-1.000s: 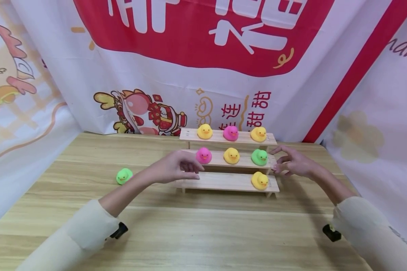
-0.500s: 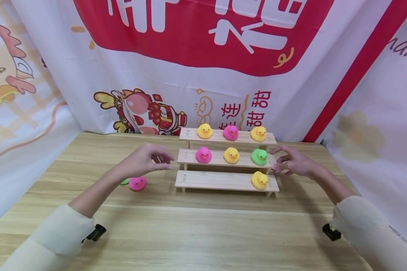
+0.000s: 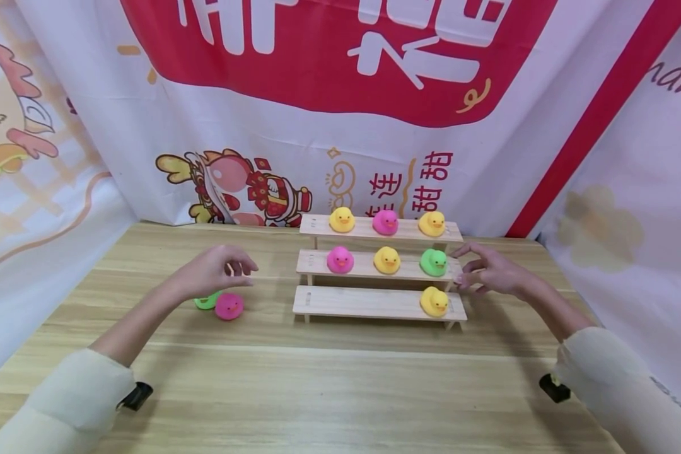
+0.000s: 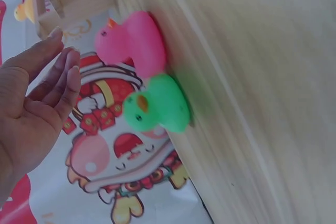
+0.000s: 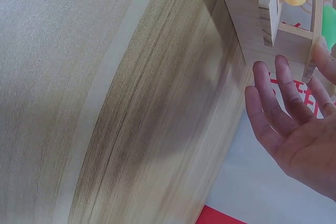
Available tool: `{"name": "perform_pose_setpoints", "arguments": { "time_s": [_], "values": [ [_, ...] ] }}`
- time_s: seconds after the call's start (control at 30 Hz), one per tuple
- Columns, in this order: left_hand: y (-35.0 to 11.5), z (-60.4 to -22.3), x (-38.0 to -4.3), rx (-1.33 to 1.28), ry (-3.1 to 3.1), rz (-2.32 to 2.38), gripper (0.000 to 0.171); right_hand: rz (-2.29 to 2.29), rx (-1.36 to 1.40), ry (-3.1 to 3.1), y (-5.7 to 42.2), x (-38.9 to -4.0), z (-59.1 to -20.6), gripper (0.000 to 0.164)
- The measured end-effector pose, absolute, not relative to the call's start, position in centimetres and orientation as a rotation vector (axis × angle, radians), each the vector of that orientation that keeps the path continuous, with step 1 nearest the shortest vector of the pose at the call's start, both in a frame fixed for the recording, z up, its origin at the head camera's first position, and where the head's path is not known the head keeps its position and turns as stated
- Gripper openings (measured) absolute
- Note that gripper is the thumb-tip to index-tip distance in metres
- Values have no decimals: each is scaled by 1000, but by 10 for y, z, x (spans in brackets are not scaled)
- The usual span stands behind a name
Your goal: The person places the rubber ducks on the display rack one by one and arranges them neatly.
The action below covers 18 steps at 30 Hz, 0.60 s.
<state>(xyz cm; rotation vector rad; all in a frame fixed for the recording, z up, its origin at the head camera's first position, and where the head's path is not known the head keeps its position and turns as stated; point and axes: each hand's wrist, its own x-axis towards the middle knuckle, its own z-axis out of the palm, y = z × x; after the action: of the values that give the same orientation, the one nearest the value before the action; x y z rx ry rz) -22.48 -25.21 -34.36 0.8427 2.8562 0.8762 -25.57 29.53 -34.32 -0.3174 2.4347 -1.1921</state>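
My left hand [image 3: 215,274] hovers left of the stepped wooden rack [image 3: 363,304], its loosely bent fingers holding nothing. Below it on the table sit a green toy duck [image 3: 205,302], partly covered by the hand in the head view, and a pink toy duck [image 3: 229,307]. In the left wrist view the pink duck [image 4: 137,43] and green duck [image 4: 165,103] stand side by side beyond the fingers. At the rack's right end is my right hand [image 3: 490,271], fingers spread, with a fingertip right at the middle shelf's end, beside another green duck [image 3: 434,262].
The top shelf carries a yellow duck [image 3: 342,220], a pink duck [image 3: 385,222] and a second yellow duck [image 3: 431,224]. On the middle shelf are pink [image 3: 340,260] and yellow ducks [image 3: 386,260]. One yellow duck [image 3: 434,302] sits at the bottom shelf's right. Printed cloth [image 3: 250,126] hangs behind.
My left hand has moved left, away from the rack's left end to over the loose ducks. The pink duck on the table came into view as the arm shifted. My right hand stayed put.
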Motion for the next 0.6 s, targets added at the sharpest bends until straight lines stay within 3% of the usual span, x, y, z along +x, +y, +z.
{"name": "perform_pose_setpoints", "arguments": {
  "time_s": [0.6],
  "values": [
    [-316, -356, -235, 665, 2921, 741, 24, -1219, -328, 2421, 297, -256, -344, 56]
  ]
}}
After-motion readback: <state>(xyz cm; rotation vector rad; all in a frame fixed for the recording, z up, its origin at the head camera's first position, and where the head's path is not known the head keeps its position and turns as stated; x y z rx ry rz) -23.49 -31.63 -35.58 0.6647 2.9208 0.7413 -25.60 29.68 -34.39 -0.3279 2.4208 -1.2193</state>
